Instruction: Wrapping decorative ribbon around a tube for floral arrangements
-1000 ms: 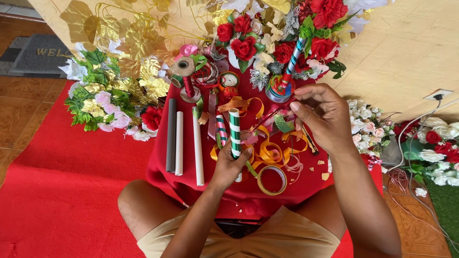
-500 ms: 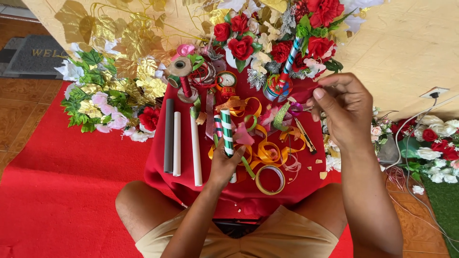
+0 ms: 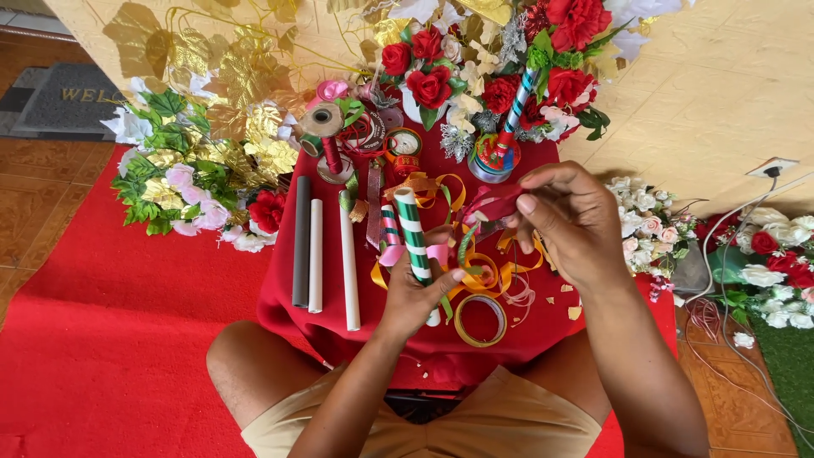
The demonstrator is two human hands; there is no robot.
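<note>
My left hand (image 3: pixel 421 293) grips a white tube wrapped in green stripes (image 3: pixel 413 237), held upright over the red cloth (image 3: pixel 543 326). My right hand (image 3: pixel 570 219) pinches a red ribbon (image 3: pixel 492 203) just to the right of the tube's top. Loose orange, pink and green ribbons (image 3: pixel 487 271) lie beneath both hands. A ring of tape (image 3: pixel 481 320) rests on the cloth below them.
Three plain tubes, grey and white (image 3: pixel 315 252), lie at the left of the cloth. Ribbon spools (image 3: pixel 323 127) stand at the back. Artificial flowers in red (image 3: pixel 432 80), white and gold (image 3: pixel 195 170) ring the work area. A striped tube (image 3: pixel 515 106) stands in a holder. Cables (image 3: pixel 721 297) trail right.
My left hand has lifted the striped tube higher and more upright. My right hand has drawn toward it, now pinching the red ribbon near the tube's top.
</note>
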